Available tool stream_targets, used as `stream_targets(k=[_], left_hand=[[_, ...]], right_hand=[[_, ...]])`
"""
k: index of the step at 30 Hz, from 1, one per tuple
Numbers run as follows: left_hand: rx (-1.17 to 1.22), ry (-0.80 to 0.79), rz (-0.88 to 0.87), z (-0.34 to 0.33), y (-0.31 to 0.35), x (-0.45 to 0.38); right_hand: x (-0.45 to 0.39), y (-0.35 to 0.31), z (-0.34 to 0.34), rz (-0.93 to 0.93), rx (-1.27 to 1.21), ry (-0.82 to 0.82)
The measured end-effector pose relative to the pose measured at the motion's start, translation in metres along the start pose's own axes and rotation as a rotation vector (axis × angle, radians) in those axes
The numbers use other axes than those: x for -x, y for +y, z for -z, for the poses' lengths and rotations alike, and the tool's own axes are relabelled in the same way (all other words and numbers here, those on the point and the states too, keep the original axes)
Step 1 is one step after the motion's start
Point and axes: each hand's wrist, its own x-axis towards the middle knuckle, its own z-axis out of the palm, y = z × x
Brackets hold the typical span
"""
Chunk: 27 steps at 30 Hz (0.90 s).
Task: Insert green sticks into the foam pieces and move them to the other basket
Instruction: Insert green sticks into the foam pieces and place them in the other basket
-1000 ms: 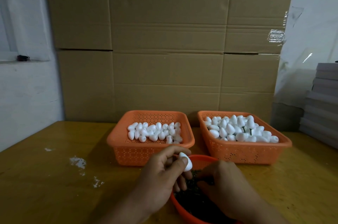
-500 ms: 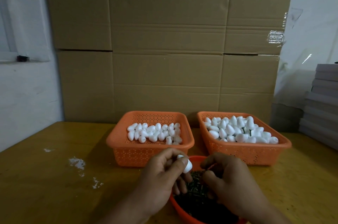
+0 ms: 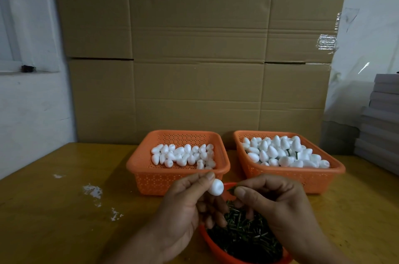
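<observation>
My left hand pinches a white egg-shaped foam piece between thumb and fingertips, just above the near bowl. My right hand pinches a short green stick, its tip a little to the right of the foam piece. Under both hands sits an orange bowl full of dark green sticks. Behind it, the left orange basket holds plain foam pieces. The right orange basket holds a heap of foam pieces, some with green stems showing.
The baskets stand on a yellow wooden table with white flecks at the left. A tall cardboard wall rises right behind the baskets. A stack of grey boards stands at the far right.
My right hand has come up out of the stick bowl with a green stick pinched. My left hand has lifted the foam piece slightly and turned it toward the stick.
</observation>
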Motion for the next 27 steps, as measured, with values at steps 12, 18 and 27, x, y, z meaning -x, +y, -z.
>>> stream_targets(k=[12, 18, 27], left_hand=[[0.055, -0.004, 0.049, -0.005, 0.003, 0.001], [0.073, 0.008, 0.082, -0.007, 0.005, 0.003], [0.056, -0.005, 0.056, -0.009, 0.005, 0.005]], right_hand=[[0.004, 0.002, -0.009, 0.152, -0.011, -0.028], [0.007, 0.001, -0.018, 0.283, -0.061, 0.021], [0.007, 0.009, -0.022, 0.402, 0.205, 0.153]])
